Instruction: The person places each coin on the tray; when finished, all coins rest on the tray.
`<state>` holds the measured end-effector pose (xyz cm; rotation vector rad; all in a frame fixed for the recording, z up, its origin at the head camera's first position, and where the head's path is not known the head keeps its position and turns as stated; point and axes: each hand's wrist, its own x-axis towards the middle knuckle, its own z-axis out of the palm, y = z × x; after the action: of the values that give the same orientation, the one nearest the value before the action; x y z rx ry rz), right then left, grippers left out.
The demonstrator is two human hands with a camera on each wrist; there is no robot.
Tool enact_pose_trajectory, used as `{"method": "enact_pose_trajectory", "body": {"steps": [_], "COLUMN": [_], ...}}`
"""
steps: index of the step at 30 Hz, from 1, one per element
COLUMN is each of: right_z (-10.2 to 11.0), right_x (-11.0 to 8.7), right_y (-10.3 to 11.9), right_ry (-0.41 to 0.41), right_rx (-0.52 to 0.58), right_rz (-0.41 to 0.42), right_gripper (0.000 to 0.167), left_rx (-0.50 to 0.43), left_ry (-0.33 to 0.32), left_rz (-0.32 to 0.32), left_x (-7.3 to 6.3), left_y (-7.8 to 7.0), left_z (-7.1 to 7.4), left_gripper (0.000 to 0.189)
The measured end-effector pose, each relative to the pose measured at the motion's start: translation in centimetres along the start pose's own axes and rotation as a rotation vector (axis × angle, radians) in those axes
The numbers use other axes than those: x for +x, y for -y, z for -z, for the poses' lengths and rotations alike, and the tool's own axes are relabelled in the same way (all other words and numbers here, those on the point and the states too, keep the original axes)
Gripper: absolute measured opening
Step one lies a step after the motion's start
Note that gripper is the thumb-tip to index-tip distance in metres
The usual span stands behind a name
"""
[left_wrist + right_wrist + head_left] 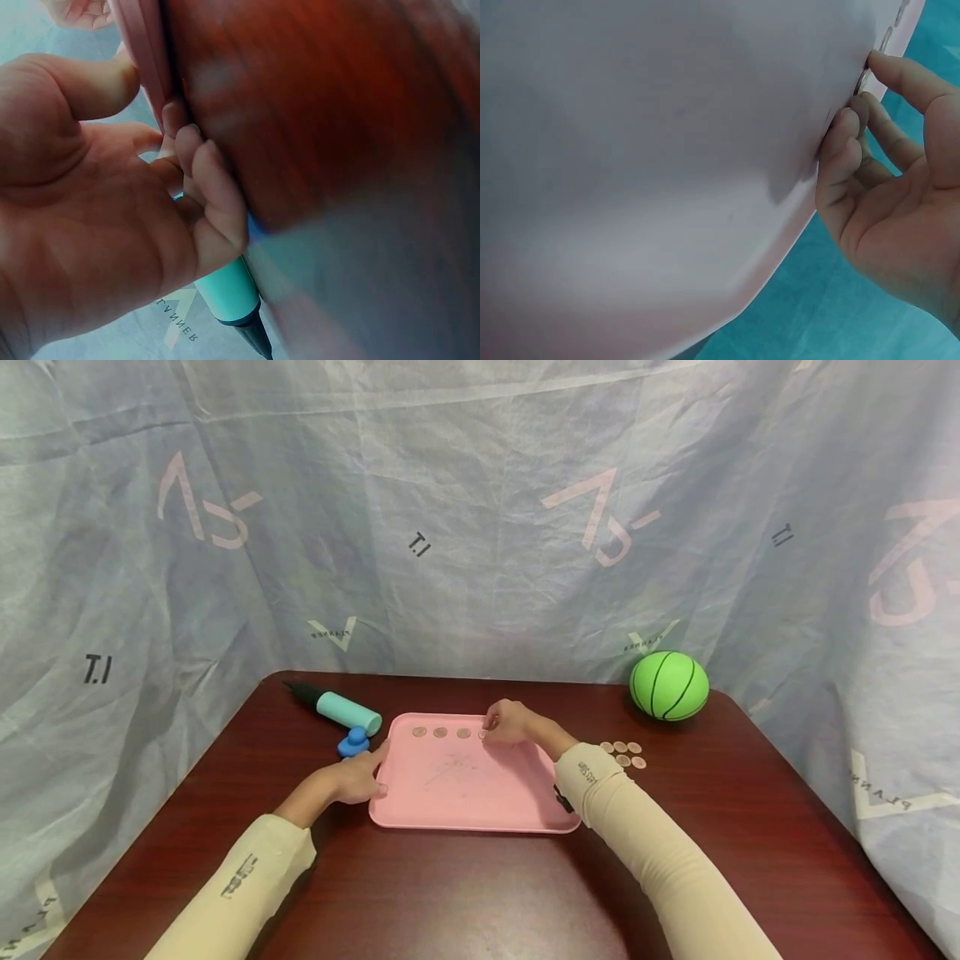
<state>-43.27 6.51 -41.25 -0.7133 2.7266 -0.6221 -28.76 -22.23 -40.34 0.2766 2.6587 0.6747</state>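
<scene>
A pink tray (pixel 450 793) lies on the dark red table. My left hand (pixel 358 777) holds the tray's left rim, and in the left wrist view its thumb (pixel 105 86) is at one side of the rim with curled fingers at the other. Over the tray's back edge, my right hand (pixel 512 723) pinches a coin (pixel 863 80) between thumb and index finger, low at the tray's surface. To its left, 3 more coins sit in a row along the back rim, among them a coin (pixel 463 733) closest to the hand.
Several loose coins (pixel 621 760) lie right of the tray, partly behind the right sleeve. A blue rubber duck (pixel 353 742) and a turquoise pump with black nozzle (pixel 348 710) lie at the left. A green ball (pixel 669 686) stands at the back right, before a grey curtain (pixel 480 568).
</scene>
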Motion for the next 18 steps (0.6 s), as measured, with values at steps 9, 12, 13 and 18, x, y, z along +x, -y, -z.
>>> {"method": "enact_pose_trajectory", "body": {"steps": [9, 12, 13, 18], "right_z": [-0.10, -0.20, -0.24, -0.21], "right_x": [0.06, 0.05, 0.05, -0.03], "right_y": [-0.15, -0.30, -0.35, -0.50], "right_ry": [-0.009, -0.011, -0.014, -0.021], "right_rx": [0.025, 0.021, 0.018, 0.022], "right_rz": [-0.010, -0.014, -0.015, -0.004], "right_gripper": [0.017, 0.017, 0.017, 0.018], "left_rx": [-0.007, -0.009, -0.010, -0.013], "left_ry": [-0.004, -0.002, 0.000, 0.001], "left_rz": [0.005, 0.007, 0.007, 0.002], "left_x": [0.17, 0.16, 0.15, 0.10], "left_y": [0.14, 0.17, 0.19, 0.12], "left_z": [-0.17, -0.24, -0.25, -0.11], "left_gripper": [0.083, 0.083, 0.083, 0.083]}}
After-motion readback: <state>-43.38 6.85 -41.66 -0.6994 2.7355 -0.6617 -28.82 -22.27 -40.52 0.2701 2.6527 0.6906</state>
